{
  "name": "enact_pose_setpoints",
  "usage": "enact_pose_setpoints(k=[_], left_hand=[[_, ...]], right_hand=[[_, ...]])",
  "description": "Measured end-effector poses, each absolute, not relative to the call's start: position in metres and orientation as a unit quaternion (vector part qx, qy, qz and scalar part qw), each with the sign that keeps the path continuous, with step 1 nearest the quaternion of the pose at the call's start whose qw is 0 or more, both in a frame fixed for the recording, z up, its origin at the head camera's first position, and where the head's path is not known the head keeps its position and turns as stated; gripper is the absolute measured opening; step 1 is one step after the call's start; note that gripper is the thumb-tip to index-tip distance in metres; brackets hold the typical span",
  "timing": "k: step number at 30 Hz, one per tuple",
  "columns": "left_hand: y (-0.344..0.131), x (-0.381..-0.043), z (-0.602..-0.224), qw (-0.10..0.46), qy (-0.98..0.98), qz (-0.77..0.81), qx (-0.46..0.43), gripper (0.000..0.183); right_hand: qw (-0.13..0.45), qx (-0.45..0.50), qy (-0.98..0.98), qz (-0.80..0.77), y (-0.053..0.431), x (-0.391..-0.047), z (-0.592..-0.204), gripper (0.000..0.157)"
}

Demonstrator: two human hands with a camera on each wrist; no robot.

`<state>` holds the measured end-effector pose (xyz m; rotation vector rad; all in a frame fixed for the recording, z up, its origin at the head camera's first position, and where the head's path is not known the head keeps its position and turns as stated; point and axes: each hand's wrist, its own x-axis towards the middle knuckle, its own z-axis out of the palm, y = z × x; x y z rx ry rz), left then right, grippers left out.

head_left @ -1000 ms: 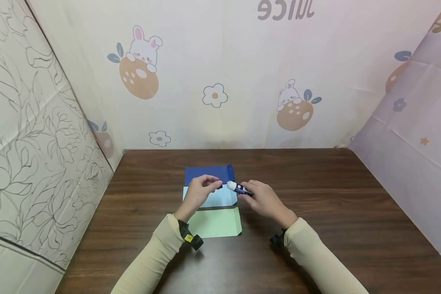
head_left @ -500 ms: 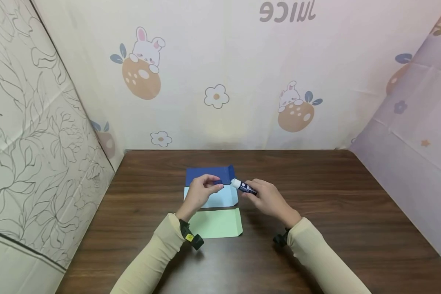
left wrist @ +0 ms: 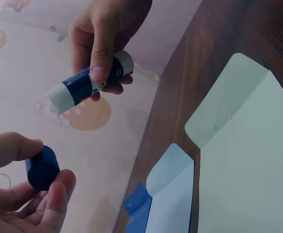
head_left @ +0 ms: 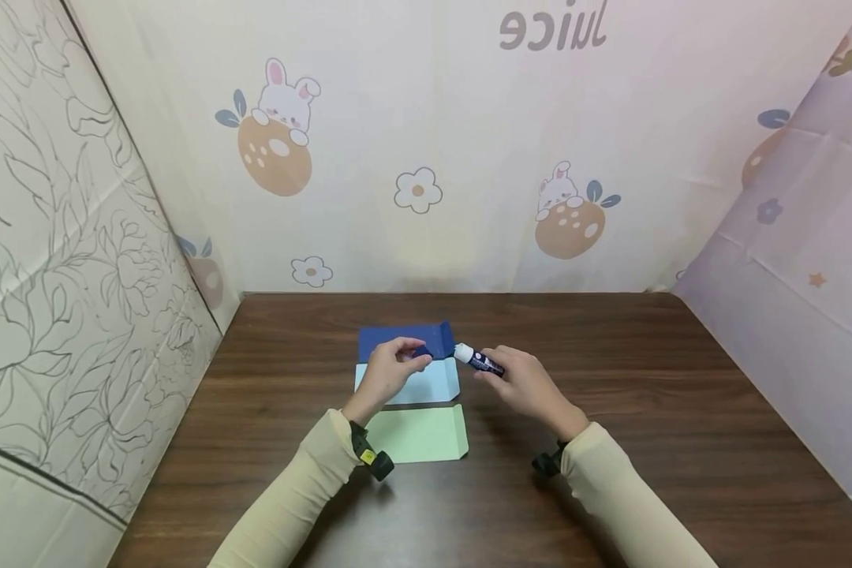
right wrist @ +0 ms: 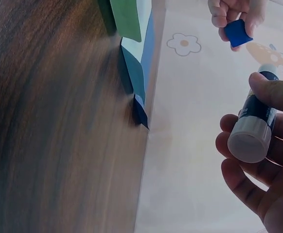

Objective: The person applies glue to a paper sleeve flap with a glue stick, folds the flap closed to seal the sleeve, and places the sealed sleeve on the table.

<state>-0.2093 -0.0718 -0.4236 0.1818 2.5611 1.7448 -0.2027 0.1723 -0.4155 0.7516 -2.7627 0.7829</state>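
Observation:
My left hand [head_left: 389,373] pinches a dark blue glue stick cap [left wrist: 43,168] between thumb and fingers, above the papers. The right hand [head_left: 525,380] grips an uncapped glue stick [left wrist: 90,83], white at both ends with a dark blue label; its pale glue tip points left toward the cap, a gap between them. Beneath the hands lie three folded papers with raised flaps on their right ends: dark blue [head_left: 383,334] at the back, light blue [head_left: 429,384] in the middle, light green [head_left: 419,435] in front. The left hand and wrist hide parts of their left sides.
A dark wooden table [head_left: 632,379] bears the papers. Behind it hangs a patterned cloth backdrop [head_left: 426,95] with rabbits and flowers. A panel with line-drawn flowers [head_left: 64,197] stands at the left, another cloth [head_left: 809,260] at the right.
The right hand has moved slightly right with the glue stick, widening the gap to the cap. The left hand stays nearly in place with the cap. The papers lie as before.

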Motion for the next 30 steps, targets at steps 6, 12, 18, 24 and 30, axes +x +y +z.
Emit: enact_pose_setpoints(k=[6,12,18,24,30], left_hand=[[-0.068,-0.211,-0.423,0.027,0.834,0.548,0.065,0.031],[-0.066,-0.214,-0.422,0.022,0.852,0.518,0.076,0.028],[-0.062,-0.219,-0.422,0.022,0.857,0.511,0.061,0.029],[-0.057,-0.226,-0.423,0.027,0.854,0.515,0.066,0.029],[-0.051,-0.233,-0.429,0.033,0.854,0.516,0.052,0.031]], right_hand=[[0.084,0.243,-0.927,0.273,0.176,-0.202,-0.415,0.033],[0.081,0.239,-0.928,0.275,0.181,-0.202,-0.417,0.034],[0.096,0.234,-0.929,0.270,0.187,-0.204,-0.417,0.034],[0.094,0.232,-0.929,0.272,0.191,-0.203,-0.418,0.037],[0.093,0.231,-0.929,0.275,0.192,-0.204,-0.417,0.037]])
